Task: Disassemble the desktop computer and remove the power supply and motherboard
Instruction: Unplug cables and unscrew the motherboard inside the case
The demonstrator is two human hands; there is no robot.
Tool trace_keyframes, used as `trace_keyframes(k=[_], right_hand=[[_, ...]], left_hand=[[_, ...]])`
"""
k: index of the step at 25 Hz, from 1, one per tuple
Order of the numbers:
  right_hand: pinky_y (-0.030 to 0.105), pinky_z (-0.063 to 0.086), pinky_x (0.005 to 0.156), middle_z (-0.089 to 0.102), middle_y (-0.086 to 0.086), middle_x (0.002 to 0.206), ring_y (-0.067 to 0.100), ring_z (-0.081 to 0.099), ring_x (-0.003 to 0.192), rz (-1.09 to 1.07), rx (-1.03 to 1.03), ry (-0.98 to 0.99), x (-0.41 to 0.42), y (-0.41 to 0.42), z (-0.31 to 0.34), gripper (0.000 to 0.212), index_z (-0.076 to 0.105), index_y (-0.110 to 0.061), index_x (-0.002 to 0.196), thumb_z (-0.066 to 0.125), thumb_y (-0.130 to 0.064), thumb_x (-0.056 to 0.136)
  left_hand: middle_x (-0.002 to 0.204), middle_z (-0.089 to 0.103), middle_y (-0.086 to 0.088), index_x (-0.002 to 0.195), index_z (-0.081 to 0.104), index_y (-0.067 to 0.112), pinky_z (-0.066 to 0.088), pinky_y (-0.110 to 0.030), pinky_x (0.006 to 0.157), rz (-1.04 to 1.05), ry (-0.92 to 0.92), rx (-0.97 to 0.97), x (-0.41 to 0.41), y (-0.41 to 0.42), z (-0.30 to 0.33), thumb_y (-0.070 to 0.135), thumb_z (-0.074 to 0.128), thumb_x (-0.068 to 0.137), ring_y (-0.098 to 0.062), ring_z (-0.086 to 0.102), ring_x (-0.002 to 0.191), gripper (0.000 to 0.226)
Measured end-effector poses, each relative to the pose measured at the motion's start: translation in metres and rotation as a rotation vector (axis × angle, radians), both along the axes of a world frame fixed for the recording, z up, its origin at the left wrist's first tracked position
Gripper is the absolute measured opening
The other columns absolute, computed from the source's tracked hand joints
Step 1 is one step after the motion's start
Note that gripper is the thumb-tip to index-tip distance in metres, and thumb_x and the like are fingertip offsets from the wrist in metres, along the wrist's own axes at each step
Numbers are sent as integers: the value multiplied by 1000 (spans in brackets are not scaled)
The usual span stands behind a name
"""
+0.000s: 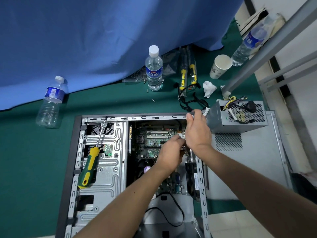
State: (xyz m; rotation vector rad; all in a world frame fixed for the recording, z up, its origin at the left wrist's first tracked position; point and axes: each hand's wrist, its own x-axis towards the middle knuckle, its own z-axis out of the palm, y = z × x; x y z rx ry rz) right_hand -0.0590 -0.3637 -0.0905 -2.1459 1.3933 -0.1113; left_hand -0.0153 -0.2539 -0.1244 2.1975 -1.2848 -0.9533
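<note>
Motherboard [154, 140] seated inside open case [103, 169] lying on green counter [25, 160]. Power supply [240, 117] rests outside, on side panel [248, 160]. Left hand [170, 156] and right hand [197, 133] both pinch a white connector [181, 134] over the board. Screwdriver [91, 162] lies on drive cage.

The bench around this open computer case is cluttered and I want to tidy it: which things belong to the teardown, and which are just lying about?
Belongs to the job:
computer case
motherboard
power supply
green and yellow screwdriver
side panel
left hand
right hand

Just lying about:
three water bottles
paper cup
crumpled tissue
</note>
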Motion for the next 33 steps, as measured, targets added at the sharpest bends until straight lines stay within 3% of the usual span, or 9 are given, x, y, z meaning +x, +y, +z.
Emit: trace_keyframes(k=[3,4,6,9,16,24,27,31,33], right_hand=[[46,47,79,53,12,119,36,58,97,0,-8,0,0,-1,0,37,42,-15,124,25,-41,104],[45,47,79,53,12,119,35,58,96,-2,-9,5,0,-1,-1,37,42,-16,124,25,-42,104],[46,48,78,53,12,119,36,58,96,2,-10,9,0,-1,-2,37,42,-16,124,24,-42,104],[49,49,80,53,11,118,35,58,95,5,-13,4,0,-1,-3,37,42,-17,123,24,-43,104],[50,49,81,53,11,118,34,57,96,7,-8,-8,0,0,-1,38,41,-15,124,23,-42,104],[42,42,73,53,10,116,27,52,89,5,14,19,-1,-1,-2,38,40,-17,118,21,-46,104],[50,45,90,47,15,131,33,50,112,48,123,96,1,-7,5,43,37,-17,132,22,-46,104],[45,39,108,42,7,139,24,39,128,307,-210,88,-16,6,37,55,32,-18,146,38,-46,99],[39,39,109,48,-2,131,16,43,126,621,-129,57,-33,30,48,61,41,-19,141,36,-57,92]], left_hand=[[101,62,-4,122,58,14,53,-34,85,-52,213,166,2,-3,5,-10,58,82,-27,60,97,47],[125,60,-9,140,46,14,47,-35,98,-149,139,242,2,1,6,-6,58,83,-31,54,119,61],[159,27,-8,156,10,14,18,-47,118,-301,-112,344,2,19,8,19,58,92,-26,20,148,80],[150,24,-9,155,5,12,18,-55,117,-394,-428,498,7,56,19,55,64,85,-33,27,138,101],[134,36,-14,138,28,7,31,-43,115,-435,-515,530,11,75,34,15,79,76,-34,40,123,82],[125,46,-11,133,31,10,24,-51,113,-404,-648,429,10,106,50,42,75,77,-29,48,116,79],[126,48,-9,133,34,9,21,-47,118,-356,-619,390,14,115,57,40,77,76,-28,50,119,78],[123,49,-7,128,40,11,30,-37,114,-298,-531,316,24,117,67,31,80,72,-26,52,115,72],[122,50,-6,127,41,12,34,-34,109,-281,-511,284,26,119,70,28,80,71,-25,53,112,71]])
